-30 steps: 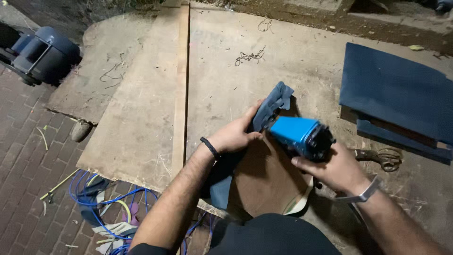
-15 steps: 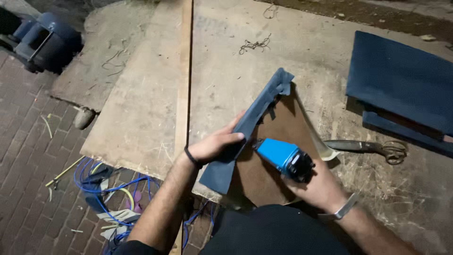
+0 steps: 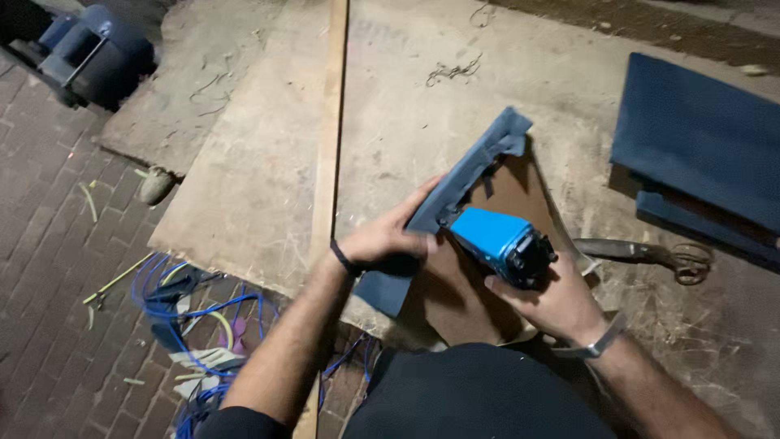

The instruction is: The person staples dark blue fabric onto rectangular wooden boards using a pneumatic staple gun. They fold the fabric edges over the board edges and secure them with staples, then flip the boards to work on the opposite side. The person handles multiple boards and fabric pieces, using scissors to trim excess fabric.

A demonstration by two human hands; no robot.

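A blue staple gun (image 3: 502, 244) is gripped in the right hand (image 3: 552, 302), its fingers wrapped closed around the tool's dark rear end, while the nose is pressed against the edge of a brown board panel (image 3: 479, 268) partly wrapped in dark blue fabric (image 3: 471, 175). The fabric is pinned down along the panel's left edge by the left hand (image 3: 386, 240), which is laid nearly flat with fingers stretched forward and thumb tucked under, so that nothing is clasped but the cloth is pressed under the fingers. A dark band is worn on the left wrist and a pale strap on the right. The panel is tilted upward from the person's lap toward the far end, above a worn plywood work surface (image 3: 244, 179). A long wooden strip (image 3: 329, 138) is seen running away from the viewer across that surface, just left of the left hand. To the right, a pair of old scissors (image 3: 650, 254) is laid on the dusty boards, and beyond it finished dark blue covered panels (image 3: 699, 138) are stacked. At lower left, a tangle of blue cable (image 3: 175, 297) is spread on the brick paving (image 3: 49, 268), and a blue machine (image 3: 89, 53) is parked in the upper left corner.
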